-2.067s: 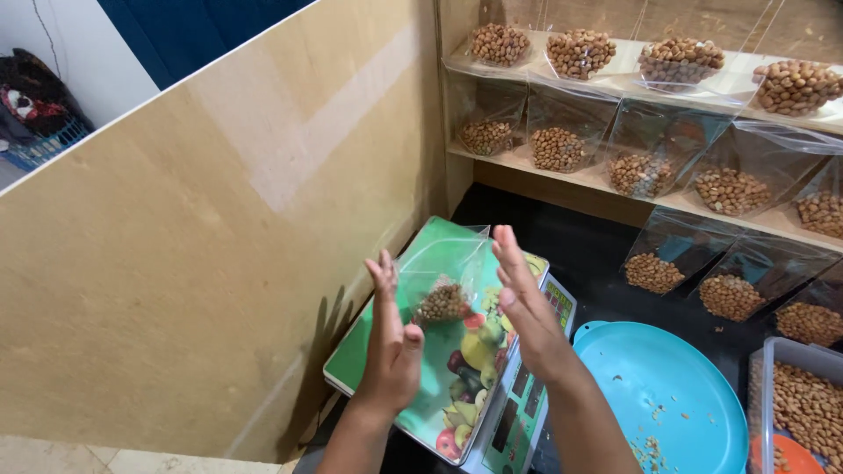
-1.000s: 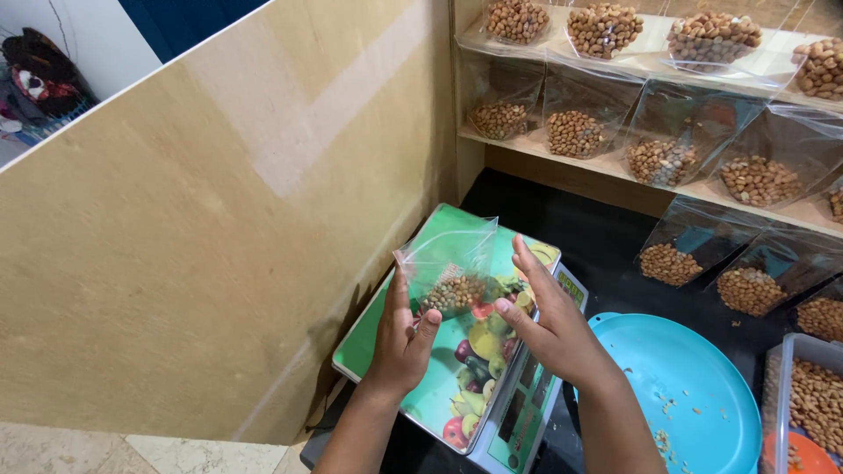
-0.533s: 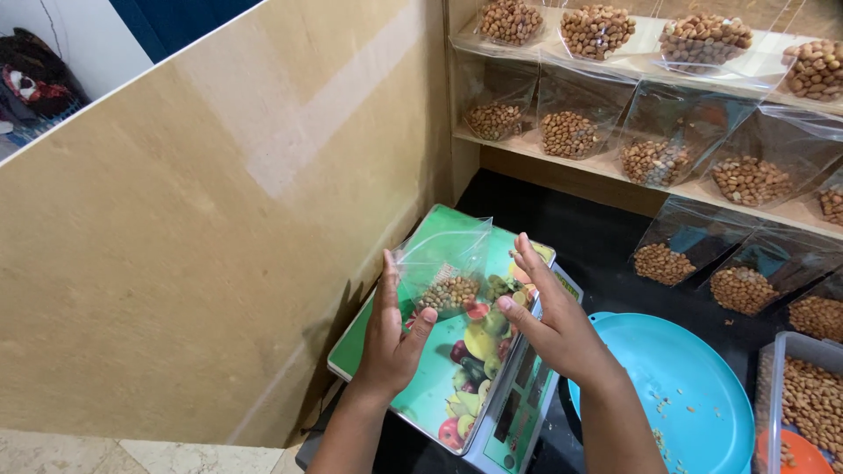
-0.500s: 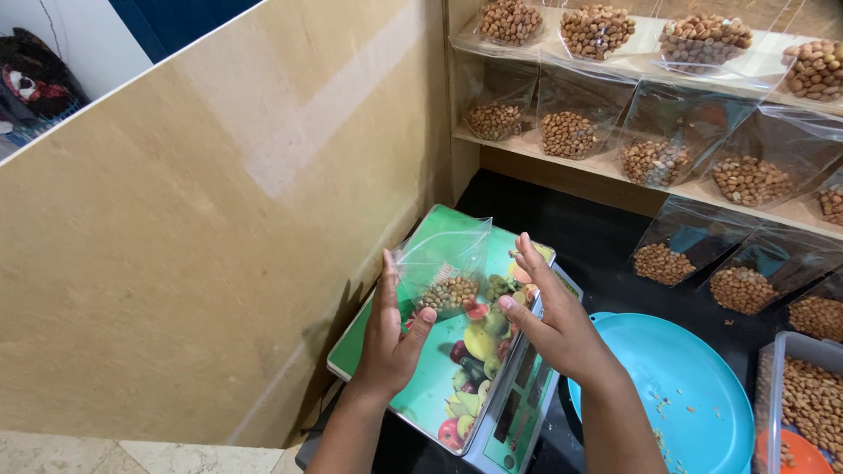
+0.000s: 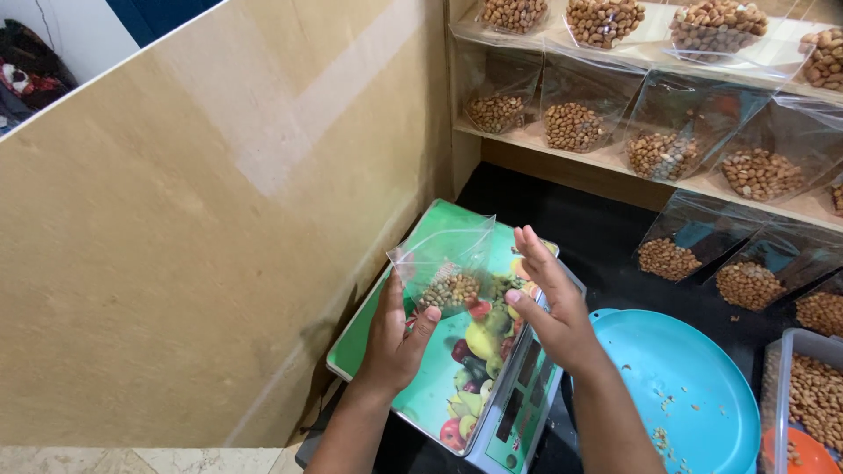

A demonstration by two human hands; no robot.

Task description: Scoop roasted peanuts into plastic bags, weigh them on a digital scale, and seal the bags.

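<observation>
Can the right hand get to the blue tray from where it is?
Probably yes. The right hand is open beside the small bag of nuts, and the blue tray lies just to its right with nothing between them.

Both forearms come up from the bottom edge, bare, angling inward toward each other. Left hand (image 5: 397, 338) is cupped palm-right, thumb poking out, fingers curled into a loose grip. Right hand (image 5: 549, 303) sits just beside it, palm-left, fingers straight and spread open, nothing pinched.
</observation>
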